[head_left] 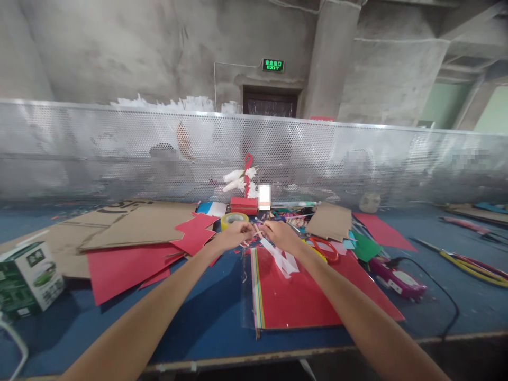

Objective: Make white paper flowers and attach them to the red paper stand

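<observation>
Over the middle of the blue table, my left hand (239, 235) and my right hand (280, 236) face each other with fingers pinched. A small thin piece shows between the fingertips, too blurred to name. White paper strips (282, 262) lie just below my right hand, over a stack of red paper (301, 296) with several coloured edges at its left side. A roll of yellow tape (229, 218) sits right behind my left hand. Red-handled scissors (330, 251) lie beside my right wrist, partly hidden.
Cardboard (151, 225) and red sheets (127, 264) cover the left, beside a green-and-white box (36, 278). White flowers (238, 181) stand at the back before a perforated metal screen (119, 143). Rightward are a purple device (399, 280) with a black cable and yellow-handled scissors (468, 264).
</observation>
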Demonstrator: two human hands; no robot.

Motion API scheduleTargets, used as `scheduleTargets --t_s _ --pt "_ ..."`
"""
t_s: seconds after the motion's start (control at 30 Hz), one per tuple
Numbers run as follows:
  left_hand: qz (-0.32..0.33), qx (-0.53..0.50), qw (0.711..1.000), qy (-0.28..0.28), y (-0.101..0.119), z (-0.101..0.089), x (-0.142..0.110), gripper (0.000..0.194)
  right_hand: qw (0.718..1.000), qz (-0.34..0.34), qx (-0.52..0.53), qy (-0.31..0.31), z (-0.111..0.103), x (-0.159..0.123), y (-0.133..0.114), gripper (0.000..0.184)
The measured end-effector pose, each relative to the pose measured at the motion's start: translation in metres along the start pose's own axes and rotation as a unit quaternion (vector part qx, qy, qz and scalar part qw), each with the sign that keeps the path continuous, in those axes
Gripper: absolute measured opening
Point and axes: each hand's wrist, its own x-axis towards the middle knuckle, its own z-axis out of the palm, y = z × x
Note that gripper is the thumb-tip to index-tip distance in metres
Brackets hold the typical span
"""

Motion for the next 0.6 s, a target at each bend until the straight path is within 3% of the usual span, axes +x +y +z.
scheduleTargets --t_s 0.27,0.43,0.6 --pt "0.006 0.027 1.0 -0.011 0.007 -0.002 -0.003 0.023 0.999 0.003 0.032 -0.022 -0.001 -0.001 0.0 0.048" --pt "0.039 0.13 0.989 0.06 0.01 -0.022 -0.006 0.023 0.998 -0.018 0.05 0.018 -0.004 0.0 0.006 0.047" --pt "-0.011 0.236 0.967 0.09 0.0 -0.042 -0.01 0.022 1.0 -0.01 -0.008 0.026 -0.004 0.002 0.013 0.045"
